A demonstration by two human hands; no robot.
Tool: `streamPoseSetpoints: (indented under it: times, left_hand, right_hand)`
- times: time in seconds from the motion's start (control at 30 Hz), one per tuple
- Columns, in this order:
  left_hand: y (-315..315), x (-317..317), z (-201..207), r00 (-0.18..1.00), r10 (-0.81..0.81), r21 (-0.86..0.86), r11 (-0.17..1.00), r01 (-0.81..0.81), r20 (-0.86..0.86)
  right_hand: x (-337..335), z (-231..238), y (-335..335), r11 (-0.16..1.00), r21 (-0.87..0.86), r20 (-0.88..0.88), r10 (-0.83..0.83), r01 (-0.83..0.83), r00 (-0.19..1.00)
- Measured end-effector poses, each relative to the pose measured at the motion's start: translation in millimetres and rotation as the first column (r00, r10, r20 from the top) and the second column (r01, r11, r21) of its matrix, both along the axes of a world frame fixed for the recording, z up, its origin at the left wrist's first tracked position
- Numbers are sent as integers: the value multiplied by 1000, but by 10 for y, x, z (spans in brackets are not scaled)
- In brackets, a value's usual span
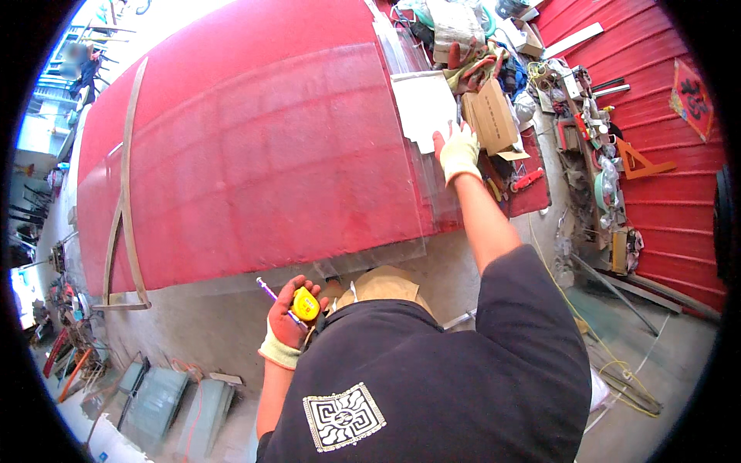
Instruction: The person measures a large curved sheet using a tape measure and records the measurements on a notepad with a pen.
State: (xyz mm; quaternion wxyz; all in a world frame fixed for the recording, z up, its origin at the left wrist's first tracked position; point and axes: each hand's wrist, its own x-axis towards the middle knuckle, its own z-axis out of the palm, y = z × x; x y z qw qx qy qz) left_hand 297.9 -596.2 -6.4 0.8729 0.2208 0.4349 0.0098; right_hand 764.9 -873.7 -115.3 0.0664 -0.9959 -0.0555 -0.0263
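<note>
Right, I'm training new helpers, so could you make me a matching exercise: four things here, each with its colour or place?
1. Tape measure
2. Sheet
3. Box
4. Triangle

A. Brown, on the red table
B. Orange, by the red wall
C. In the left hand
D. White, at the table's right end

Pairs: 1-C, 2-D, 3-A, 4-B

Red table (255, 170), wooden frame (126, 177), white sheet (421, 106), cardboard box (492, 117)

The big red worktable (255, 147) and scattered tools (528, 180) show a workshop.
</note>
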Motion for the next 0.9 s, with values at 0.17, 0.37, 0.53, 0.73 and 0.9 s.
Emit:
streamPoseSetpoints:
  times: [0.17, 0.37, 0.53, 0.73, 0.9]
  left_hand:
    - [93, 236, -131, 996, 35, -114, 993, -25, 86]
    - [106, 691, -251, 970, -73, -29, 996, 82, 233]
    - [82, 852, -243, 948, -187, 36, 982, 184, 259]
    - [16, 869, -57, 928, -299, -8, 951, 309, 220]
    - [125, 730, -326, 882, -471, 261, 848, 461, -28]
  right_hand:
    - [-1397, 529, 629, 485, 874, -174, 390, -41, 905]
    - [-2861, 1043, 1145, 377, 757, -19, 829, -533, 559]
    - [-2948, 834, 1146, 542, 696, -145, 748, -471, 647]
    - [-2750, 1066, 1057, 505, 832, -336, 788, -230, 516]
    - [-2791, 1070, 1040, 588, 780, -416, 743, -213, 524]
